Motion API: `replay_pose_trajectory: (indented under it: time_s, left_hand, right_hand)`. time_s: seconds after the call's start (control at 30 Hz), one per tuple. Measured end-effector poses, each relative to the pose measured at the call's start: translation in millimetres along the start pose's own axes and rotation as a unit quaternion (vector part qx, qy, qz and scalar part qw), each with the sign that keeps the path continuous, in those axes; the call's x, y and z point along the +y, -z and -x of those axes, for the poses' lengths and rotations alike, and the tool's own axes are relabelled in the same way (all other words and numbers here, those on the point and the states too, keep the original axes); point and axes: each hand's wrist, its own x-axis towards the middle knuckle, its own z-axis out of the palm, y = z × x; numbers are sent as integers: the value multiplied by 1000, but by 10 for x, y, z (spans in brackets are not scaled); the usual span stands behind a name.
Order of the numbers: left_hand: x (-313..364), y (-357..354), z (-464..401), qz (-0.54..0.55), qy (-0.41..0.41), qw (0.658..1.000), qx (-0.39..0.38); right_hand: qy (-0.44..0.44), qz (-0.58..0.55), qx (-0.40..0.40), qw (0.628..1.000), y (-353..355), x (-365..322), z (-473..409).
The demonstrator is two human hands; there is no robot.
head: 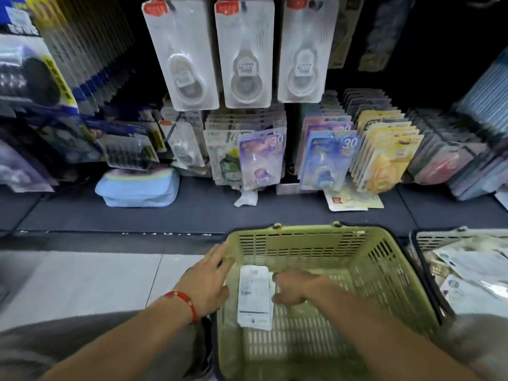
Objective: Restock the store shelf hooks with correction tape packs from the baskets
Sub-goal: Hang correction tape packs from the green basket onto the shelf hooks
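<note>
Correction tape packs [243, 50] hung in three clear blister rows on the shelf hooks straight above the green basket [398, 273], which sat on the floor against the edge of the bottom shelf [192, 213]. One white pack [254, 296] lay back-side up in the green basket, against its left wall. The right hand [298, 288] reached into the green basket with its fingers [276, 277] at that pack's right edge; motion blur hid whether they pinched it or only touched it. The left hand [210, 281], with a red bracelet [185, 303] at the wrist, rested on the left rim of the green basket with its fingers straight and relaxed, grasping nothing. Right of the green basket stood a second basket [439, 237] holding more packets. Beyond the green basket, coloured packs [262, 158] stood in rows on the bottom shelf, with a pale blue pouch [137, 188] to their left.
</note>
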Motion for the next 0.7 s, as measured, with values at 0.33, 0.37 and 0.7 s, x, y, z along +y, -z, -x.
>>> replay_pose_trajectory:
  time_s: [0.33,0.37,0.7]
  left_hand:
    - [152,-480,62,88,39,992,87]
    - [161,-480,56,88,44,991,86]
    - [152,-498,30,51,54,994,84]
  right_hand:
    - [-206,-449,117,861,-1053,-279,-608]
    - [-218,-498,120,831,-1061,-285,-628]
    - [-170,-712,32,680,-729,-78,-285]
